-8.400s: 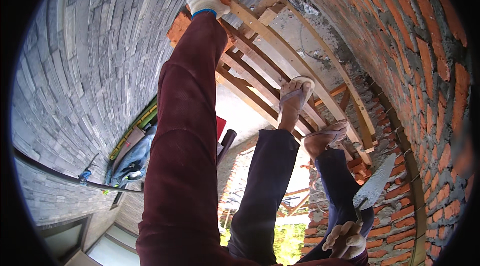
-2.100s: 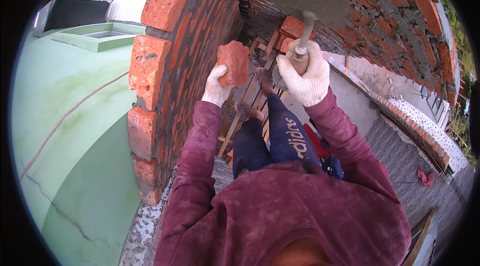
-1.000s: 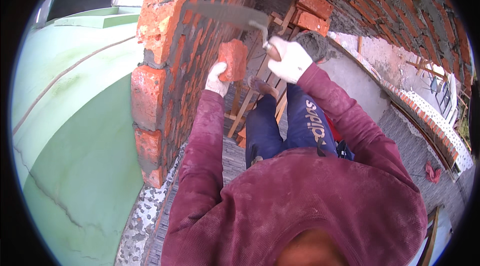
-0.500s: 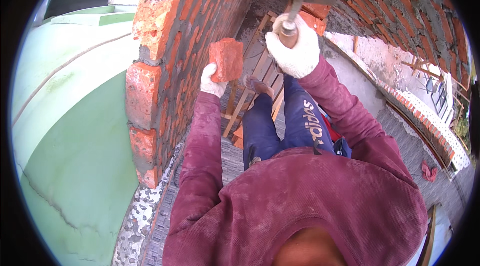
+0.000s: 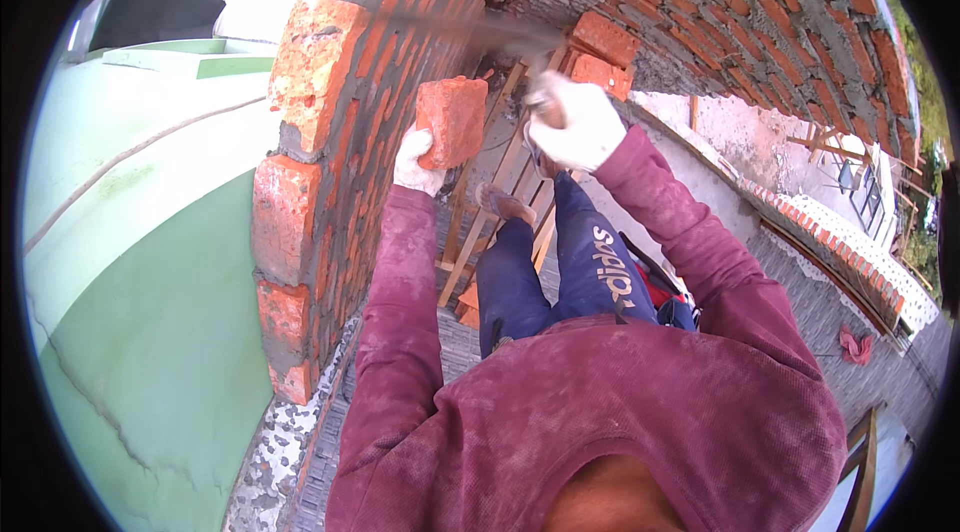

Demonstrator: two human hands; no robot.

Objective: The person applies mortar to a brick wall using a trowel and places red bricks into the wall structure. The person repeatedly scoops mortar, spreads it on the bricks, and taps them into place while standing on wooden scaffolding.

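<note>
My left hand [image 5: 418,164], in a white glove, grips a red brick [image 5: 453,122] by its lower end, holding it up beside the brick wall [image 5: 385,102] on my left. In my right hand [image 5: 578,124], also gloved, is the handle of a trowel [image 5: 480,30]. Its blade is smeared by motion and reaches left, above the brick and near the wall. Whether any mortar lies on the blade I cannot tell. Beyond my right hand, a few loose bricks [image 5: 605,40] are stacked.
I stand on a wooden slatted platform [image 5: 510,177]. A second brick wall [image 5: 700,2] rises ahead and to the right. To the left, outside the near wall, is a pale green surface [image 5: 150,332]. A reddish cloth [image 5: 855,344] lies on the grey floor at right.
The trowel has swung down and left, its blade now toward the left wall. My right hand has lowered slightly. My left hand still holds the brick in nearly the same place.
</note>
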